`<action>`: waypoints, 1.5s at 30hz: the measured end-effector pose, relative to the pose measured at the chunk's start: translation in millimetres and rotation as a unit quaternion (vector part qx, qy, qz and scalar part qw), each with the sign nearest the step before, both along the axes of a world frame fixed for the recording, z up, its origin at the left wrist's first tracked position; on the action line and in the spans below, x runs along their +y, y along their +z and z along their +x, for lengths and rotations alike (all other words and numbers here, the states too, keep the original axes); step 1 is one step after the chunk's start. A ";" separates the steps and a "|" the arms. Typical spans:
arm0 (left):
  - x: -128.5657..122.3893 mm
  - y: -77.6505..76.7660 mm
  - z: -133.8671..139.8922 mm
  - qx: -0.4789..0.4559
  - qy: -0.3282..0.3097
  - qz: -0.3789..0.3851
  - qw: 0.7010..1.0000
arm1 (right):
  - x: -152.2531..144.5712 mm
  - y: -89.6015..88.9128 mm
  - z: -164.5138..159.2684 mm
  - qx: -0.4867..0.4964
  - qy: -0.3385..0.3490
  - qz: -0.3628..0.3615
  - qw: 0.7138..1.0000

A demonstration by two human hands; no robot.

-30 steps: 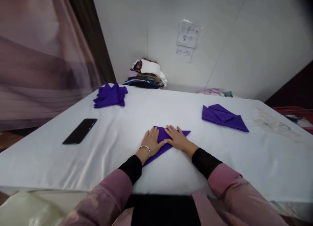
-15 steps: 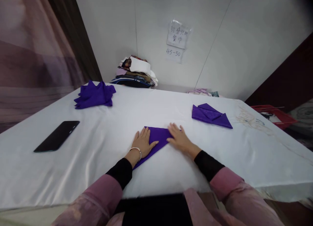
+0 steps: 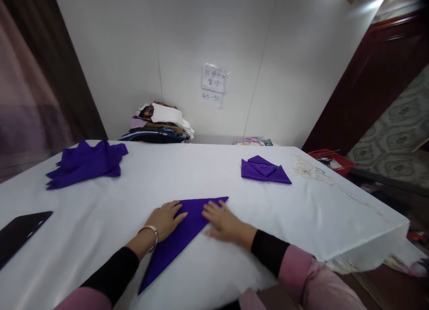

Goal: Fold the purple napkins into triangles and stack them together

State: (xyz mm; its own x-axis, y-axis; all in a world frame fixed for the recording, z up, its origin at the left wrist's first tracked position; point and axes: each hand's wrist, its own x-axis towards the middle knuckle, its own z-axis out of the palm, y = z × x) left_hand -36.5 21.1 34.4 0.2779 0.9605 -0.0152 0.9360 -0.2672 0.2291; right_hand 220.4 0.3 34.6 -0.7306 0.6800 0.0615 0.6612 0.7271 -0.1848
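A purple napkin (image 3: 182, 232) lies folded into a triangle on the white tablecloth in front of me. My left hand (image 3: 164, 220), with a silver bangle at its wrist, rests along the left edge of the napkin with fingers spread. On the upper right part of the napkin lies my right hand (image 3: 223, 221), flat, fingers apart and slightly blurred. One corner of the cloth points toward me at the lower left; another sticks out beyond my right fingertips.
A folded purple napkin (image 3: 266, 170) sits farther back on the right. Several loose purple napkins (image 3: 89, 162) are heaped at the left. A black phone (image 3: 22, 232) lies at the left edge of view. Stacked clothes (image 3: 161, 122) stand by the wall; a red basket (image 3: 343, 165) is beyond the table.
The view has turned right and tilted up, so everything sits lower and farther left. My right hand has slid inward from the napkin's right corner, leaving that tip uncovered.
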 end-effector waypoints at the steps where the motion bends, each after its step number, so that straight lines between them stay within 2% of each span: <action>1: 3.8 1.9 -3.6 0.003 -0.010 0.000 1.000 | -7.6 -1.2 -9.9 0.007 0.048 0.006 0.999; 3: 7.2 4.4 -8.4 0.016 -0.022 0.008 1.000 | -17.5 -2.2 -26.2 0.016 0.101 0.027 0.994; 9: -11.5 6.5 -17.0 0.067 -0.017 0.041 0.997 | -28.7 -0.7 -58.3 0.015 0.165 0.126 0.978; 13: -22.7 5.0 -25.4 0.054 -0.004 0.042 0.998 | -41.4 -10.6 -80.5 0.042 0.198 0.154 0.967; 17: -26.8 4.6 -28.5 0.041 -0.008 0.053 0.998 | -50.4 -17.4 -85.0 0.086 0.195 0.096 0.972; 20: -29.3 7.4 -26.9 0.029 -0.001 0.056 0.998 | -50.6 -12.9 -77.8 0.197 0.164 -0.020 0.966; 22: -29.6 9.7 -26.4 0.000 0.001 0.046 0.999 | -43.6 -7.0 -72.0 0.333 0.081 -0.128 0.931; 23: -29.2 10.6 -26.7 -0.019 0.004 0.040 0.999 | -37.2 -4.0 -69.2 0.401 0.026 -0.187 0.896; 26: -27.8 12.5 -29.6 -0.071 0.020 0.020 0.997 | -7.8 1.9 -60.5 0.549 -0.117 -0.335 0.757; 28: -27.2 13.0 -31.8 -0.096 0.029 0.009 0.995 | 15.0 1.0 -54.1 0.596 -0.182 -0.368 0.690; 30: -26.5 12.2 -33.1 -0.110 0.031 0.004 0.993 | 34.6 -4.8 -47.8 0.613 -0.221 -0.371 0.661; 31: -25.7 11.3 -33.3 -0.114 0.030 0.005 0.993 | 42.0 -9.2 -45.0 0.613 -0.232 -0.368 0.660; 33: -22.9 8.4 -32.7 -0.118 0.033 0.013 0.992 | 51.5 -19.0 -40.7 0.600 -0.247 -0.354 0.673; 37: -13.7 2.1 -29.6 -0.125 0.061 0.016 0.990 | 57.3 -32.2 -36.1 0.548 -0.270 -0.299 0.733; 45: -7.8 -1.4 -25.0 -0.082 0.066 0.038 0.994 | 71.5 -32.7 -26.5 0.441 -0.330 -0.211 0.807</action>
State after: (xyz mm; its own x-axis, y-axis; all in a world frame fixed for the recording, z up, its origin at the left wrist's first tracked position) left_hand -61.5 13.3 32.9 0.1417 0.9855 0.0932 0.9156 -0.1663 0.3661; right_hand 193.9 71.8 1.8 0.0009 0.9998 0.0200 0.3549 0.0184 -0.9347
